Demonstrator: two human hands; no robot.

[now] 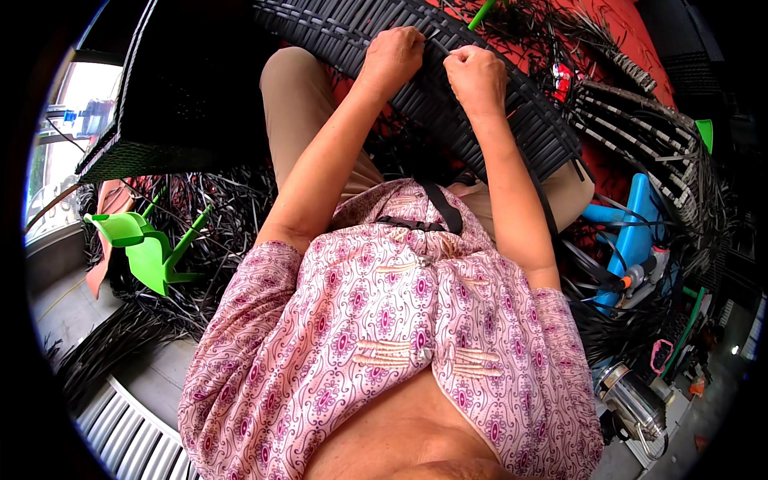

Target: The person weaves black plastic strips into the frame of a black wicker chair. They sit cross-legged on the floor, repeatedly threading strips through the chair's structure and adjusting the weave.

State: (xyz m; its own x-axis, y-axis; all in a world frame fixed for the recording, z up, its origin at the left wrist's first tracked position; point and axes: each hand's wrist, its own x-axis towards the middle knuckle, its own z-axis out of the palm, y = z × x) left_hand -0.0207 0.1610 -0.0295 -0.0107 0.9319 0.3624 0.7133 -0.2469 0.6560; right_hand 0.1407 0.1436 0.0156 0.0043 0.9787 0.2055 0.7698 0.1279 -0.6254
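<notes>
A long woven black wicker panel (512,120) lies slantwise over my knees. Both of my hands are above it, closed and a short way apart. My left hand (392,60) is a fist whose fingers pinch the end of a dark plastic strip. Facing it, my right hand (478,78) grips the same strip, thumb against the bent fingers. Only a short dark piece of the strip shows between the two hands; the rest blends with the black weave. The fingertips are partly hidden.
Heaps of loose black strips (232,216) lie on both sides. At left are a small green plastic chair (144,248) and a large black woven piece (184,96). A blue plastic stool (632,232), a tool with an orange part (636,276) and a metal kettle (636,400) are at right.
</notes>
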